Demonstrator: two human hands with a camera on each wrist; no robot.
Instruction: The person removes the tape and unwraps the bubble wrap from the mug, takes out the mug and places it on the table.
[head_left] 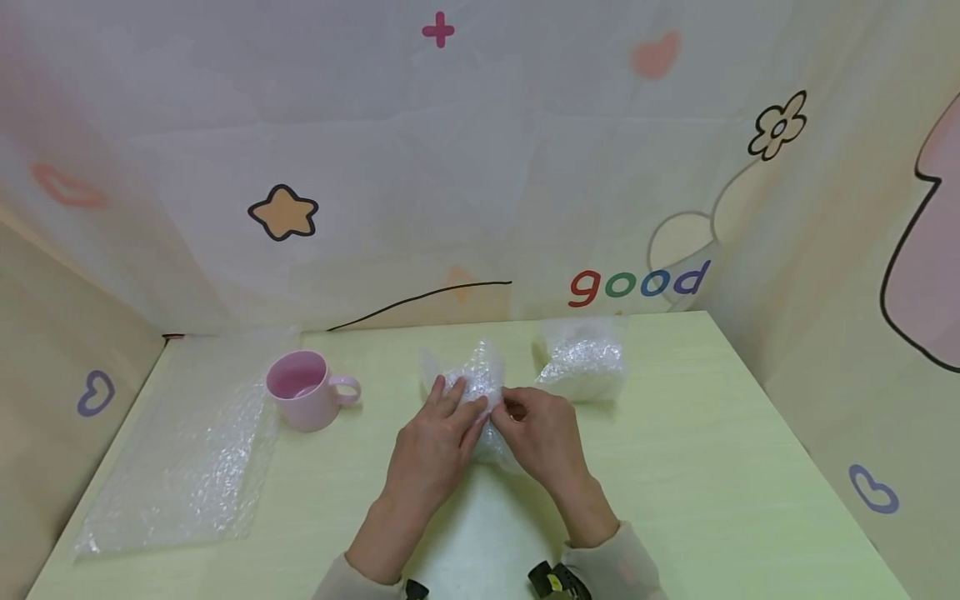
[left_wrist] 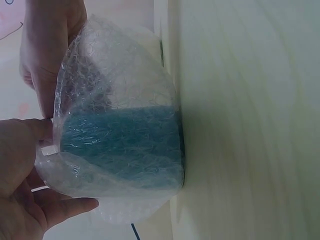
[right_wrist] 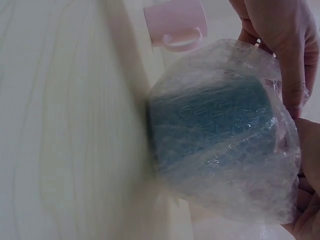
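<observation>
Both the left hand and the right hand work at one package, their fingertips meeting at its top. The left hand's fingers are spread and fairly straight, pressing on the package; the right hand pinches an edge of the bubble wrap between thumb and fingers. Directly under the two hands, inside that wrap, the wrist views show a teal cup standing upright on the worktop; whether it has a handle cannot be told through the layers.

The step in hand looks like closing the wrap over the cup's mouth: the sides are around it, while the upper edges stand up loosely between the hands. The next move would seem to call for the left hand to keep the gathered film down while the right hand draws its pinched edge across and tucks it, without tipping the cup.

Beyond the right hand, behind it and slightly to its right, lies a wrapped bundle, its contents unclear, which may be a finished piece. Out to the left of the left hand stands an unwrapped pink mug, handle toward the hands. Farther left lies a flat bubble-wrap sheet, probably meant for that mug.
</observation>
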